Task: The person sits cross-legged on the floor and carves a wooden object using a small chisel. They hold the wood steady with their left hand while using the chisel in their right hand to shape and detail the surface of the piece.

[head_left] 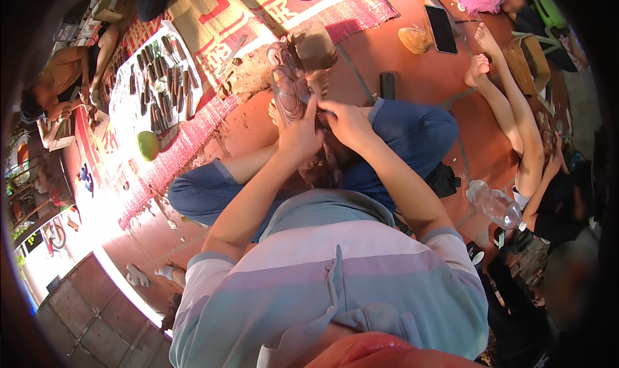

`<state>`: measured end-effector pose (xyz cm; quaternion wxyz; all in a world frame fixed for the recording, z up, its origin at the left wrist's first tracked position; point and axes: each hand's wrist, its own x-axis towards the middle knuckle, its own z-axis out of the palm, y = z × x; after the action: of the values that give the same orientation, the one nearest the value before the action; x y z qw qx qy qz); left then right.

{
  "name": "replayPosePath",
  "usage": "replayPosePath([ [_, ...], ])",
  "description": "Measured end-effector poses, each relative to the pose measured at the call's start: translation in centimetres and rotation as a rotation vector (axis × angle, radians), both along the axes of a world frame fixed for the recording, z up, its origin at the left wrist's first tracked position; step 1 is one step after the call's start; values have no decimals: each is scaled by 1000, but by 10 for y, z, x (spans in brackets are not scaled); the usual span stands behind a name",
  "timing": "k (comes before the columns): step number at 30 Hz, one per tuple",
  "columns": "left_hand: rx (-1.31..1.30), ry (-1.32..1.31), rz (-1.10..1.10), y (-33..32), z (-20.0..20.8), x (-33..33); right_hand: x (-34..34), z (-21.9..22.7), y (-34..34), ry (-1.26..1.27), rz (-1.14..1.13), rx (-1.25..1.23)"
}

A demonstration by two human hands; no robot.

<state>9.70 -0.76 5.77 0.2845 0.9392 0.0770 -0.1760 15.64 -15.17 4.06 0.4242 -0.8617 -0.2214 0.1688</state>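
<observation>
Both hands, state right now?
Left hand: against the carved figure; whether closed around it can't be told.
Right hand: closed, apparently on a dark tool, mostly hidden.

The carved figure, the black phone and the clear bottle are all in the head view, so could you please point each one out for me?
Carved figure (290, 92): head view, on its torso.
Black phone (441, 30): head view, middle of its dark screen.
Clear bottle (496, 204): head view, on its body.

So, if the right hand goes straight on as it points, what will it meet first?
Likely the brown, carved, wooden-looking figure, though the left hand lies so close to the right hand that depth leaves this unclear.
</observation>
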Motion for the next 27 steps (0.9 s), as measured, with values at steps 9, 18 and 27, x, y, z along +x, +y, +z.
replayPosePath([
  [9,5,25,57,4,1,9,6,4,12,-2,-24,-8],
  [18,77,-106,20,6,-9,6,3,3,9,20,-37,77],
  [27,14,-46,24,4,6,-7,3,14,9,78,-13,40],
])
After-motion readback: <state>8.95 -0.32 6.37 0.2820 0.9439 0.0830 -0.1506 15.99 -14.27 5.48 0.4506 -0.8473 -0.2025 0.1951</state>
